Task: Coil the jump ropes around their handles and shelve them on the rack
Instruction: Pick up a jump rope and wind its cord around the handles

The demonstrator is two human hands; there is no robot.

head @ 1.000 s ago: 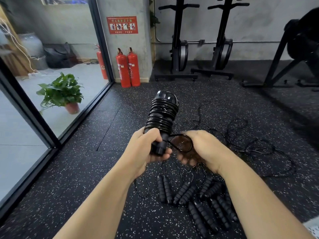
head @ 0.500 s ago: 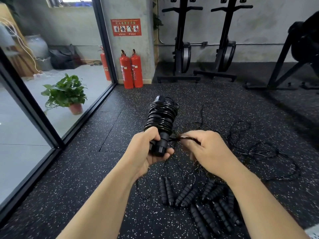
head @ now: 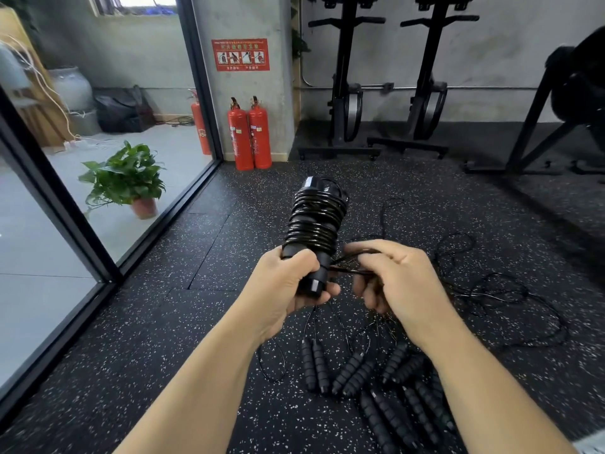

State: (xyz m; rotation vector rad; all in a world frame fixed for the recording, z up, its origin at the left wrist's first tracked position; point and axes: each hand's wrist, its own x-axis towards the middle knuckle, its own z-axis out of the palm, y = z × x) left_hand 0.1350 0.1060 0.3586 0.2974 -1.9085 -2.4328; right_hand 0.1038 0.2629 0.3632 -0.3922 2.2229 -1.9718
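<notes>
At centre frame, the left hand (head: 288,283) grips the lower end of the coiled jump rope (head: 314,221), fingers and thumb wrapped fully round the handles. The bundle stands nearly upright, tipped slightly right, with cord wound in tight turns from just above the fist to the top cap. The right hand (head: 396,283), just right of it, has its fingers curled and pinches the rope tail (head: 352,268), which runs short and nearly flat from the handle base into the fingers.

Change: one second ago this tail stood as an open round loop between the hands. Half a second ago it was flattened. Now it sits close against the base of the coil.

Judgement: the last slack is being tucked or cinched, so this rope is nearly finished. Shelving is not yet done, and I cannot pick out the rack with certainty.

Lower centre to lower right: uncoiled jump ropes (head: 360,375) lie on the speckled floor (head: 163,322), handles in pairs, cords (head: 491,290) sprawled at mid right. Judgement: most of the task remains.
</notes>
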